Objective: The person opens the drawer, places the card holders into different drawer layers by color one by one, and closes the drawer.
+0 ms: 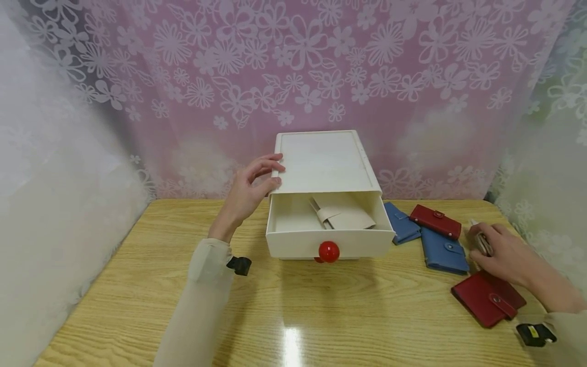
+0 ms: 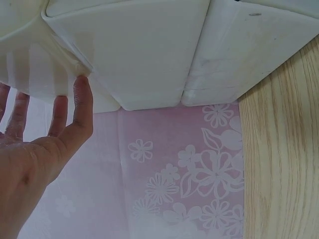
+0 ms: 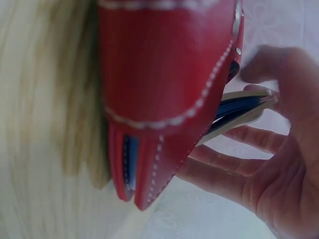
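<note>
My left hand (image 1: 247, 193) rests on the left edge of a white drawer box (image 1: 323, 160), its fingertips touching the rim. The left wrist view has this hand (image 2: 45, 144) against the box's side wall (image 2: 129, 55). Inside the pulled-out drawer (image 1: 293, 243) lies a beige wallet (image 1: 350, 214) with a strap. Far right on the table, my right hand (image 1: 511, 252) holds another beige wallet (image 1: 483, 244) between thumb and fingers. In the right wrist view that beige wallet (image 3: 244, 107) stands partly behind a red wallet (image 3: 164, 64), near the right hand (image 3: 284, 164).
Beside the drawer lie a blue wallet (image 1: 401, 224), a second blue wallet (image 1: 442, 251) and a long red wallet (image 1: 435, 221). Closer to me is a square red wallet (image 1: 486, 300). A red ball knob (image 1: 328, 252) sticks out from the drawer front. A floral curtain (image 1: 284, 66) hangs behind.
</note>
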### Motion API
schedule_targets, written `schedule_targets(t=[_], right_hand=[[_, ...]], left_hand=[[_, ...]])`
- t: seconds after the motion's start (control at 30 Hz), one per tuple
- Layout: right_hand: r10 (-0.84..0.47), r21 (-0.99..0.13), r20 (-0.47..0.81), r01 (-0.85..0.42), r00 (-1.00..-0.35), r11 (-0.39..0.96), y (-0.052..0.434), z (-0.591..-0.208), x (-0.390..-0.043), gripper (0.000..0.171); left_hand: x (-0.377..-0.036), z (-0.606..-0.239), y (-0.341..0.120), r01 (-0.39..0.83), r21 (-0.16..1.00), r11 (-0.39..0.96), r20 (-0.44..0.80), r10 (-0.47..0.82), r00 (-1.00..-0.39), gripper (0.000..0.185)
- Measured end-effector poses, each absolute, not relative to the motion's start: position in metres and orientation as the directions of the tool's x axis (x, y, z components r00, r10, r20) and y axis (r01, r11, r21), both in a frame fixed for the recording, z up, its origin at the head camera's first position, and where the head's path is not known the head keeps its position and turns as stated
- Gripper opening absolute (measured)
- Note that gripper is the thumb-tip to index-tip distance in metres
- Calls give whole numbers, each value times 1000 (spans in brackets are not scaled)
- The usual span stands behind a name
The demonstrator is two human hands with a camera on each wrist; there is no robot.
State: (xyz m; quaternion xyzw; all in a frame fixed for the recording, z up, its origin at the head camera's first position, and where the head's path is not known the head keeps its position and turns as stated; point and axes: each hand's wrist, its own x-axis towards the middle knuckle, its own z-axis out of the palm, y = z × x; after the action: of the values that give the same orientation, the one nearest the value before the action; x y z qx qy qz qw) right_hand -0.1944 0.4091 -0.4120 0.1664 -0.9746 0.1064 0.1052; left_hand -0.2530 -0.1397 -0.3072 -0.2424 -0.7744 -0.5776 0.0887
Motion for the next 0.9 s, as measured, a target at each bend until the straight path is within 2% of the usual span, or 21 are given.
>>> schedule_targets(t=[0.17, 0.27, 0.33, 0.43, 0.63, 0.9], right_hand=[[-342, -127, 255, -382, -904, 915, 410, -413, -196, 60], [-309, -147, 223, -345, -925, 927, 410, -410, -196, 68], [-272, -159, 193, -303, -943, 940, 409, -407, -195, 65], [-229, -139, 178, -255, -957, 957, 407, -404, -192, 52], [-229, -47, 297, -254, -927, 966, 403, -402, -188, 39], [-245, -16, 368, -270, -897, 963, 399, -401, -186, 37]], left_hand=[[-253, -307, -139, 468, 855, 223, 405, 275, -872, 26], [-253, -307, -139, 468, 856, 222, 405, 275, -872, 26], [-252, -306, -138, 468, 856, 221, 405, 275, -872, 26], [-252, -306, -139, 467, 857, 219, 404, 275, -872, 26], [-252, -306, -140, 473, 855, 214, 412, 273, -869, 26], [-253, -307, -140, 481, 852, 204, 423, 272, -864, 26]])
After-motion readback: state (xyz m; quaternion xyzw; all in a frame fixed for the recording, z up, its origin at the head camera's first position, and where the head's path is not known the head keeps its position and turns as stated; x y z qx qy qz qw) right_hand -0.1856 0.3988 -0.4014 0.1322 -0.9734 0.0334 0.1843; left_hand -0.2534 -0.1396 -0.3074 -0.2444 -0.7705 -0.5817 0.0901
